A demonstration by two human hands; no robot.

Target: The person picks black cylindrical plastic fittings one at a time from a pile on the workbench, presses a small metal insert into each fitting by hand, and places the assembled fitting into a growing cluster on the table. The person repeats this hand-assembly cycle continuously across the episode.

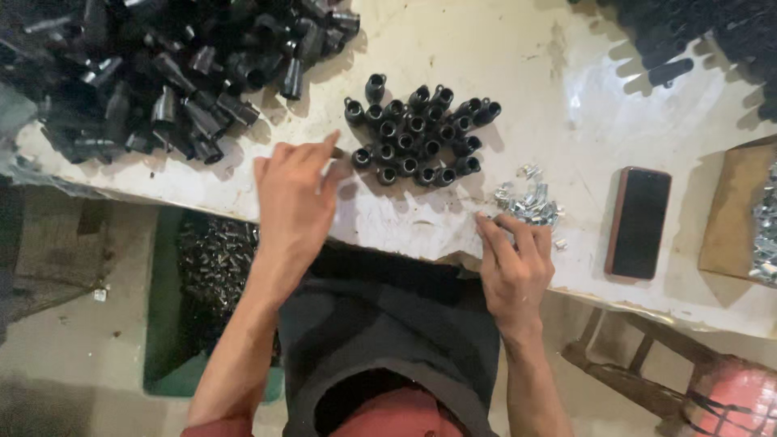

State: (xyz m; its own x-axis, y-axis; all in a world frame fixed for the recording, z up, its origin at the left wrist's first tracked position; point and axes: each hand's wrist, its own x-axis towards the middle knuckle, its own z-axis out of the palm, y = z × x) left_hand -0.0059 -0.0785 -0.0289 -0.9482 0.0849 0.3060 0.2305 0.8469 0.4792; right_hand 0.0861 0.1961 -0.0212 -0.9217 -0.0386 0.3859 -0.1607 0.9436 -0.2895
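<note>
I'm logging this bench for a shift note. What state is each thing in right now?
Left hand: flat on the table, fingertips at the standing caps.
Right hand: fingers curled at the pile of metal clips.
Standing black caps: upright, open ends up, packed together.
Loose black caps: heaped, lying every way.
Metal clips: small loose pile.
Phone: flat, screen dark.
Green bin: under the table, holding dark parts.

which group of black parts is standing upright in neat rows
The small cluster at the table's centre, by the left hand; its pieces stand open-end up, unlike the jumbled pile at upper left.
</note>
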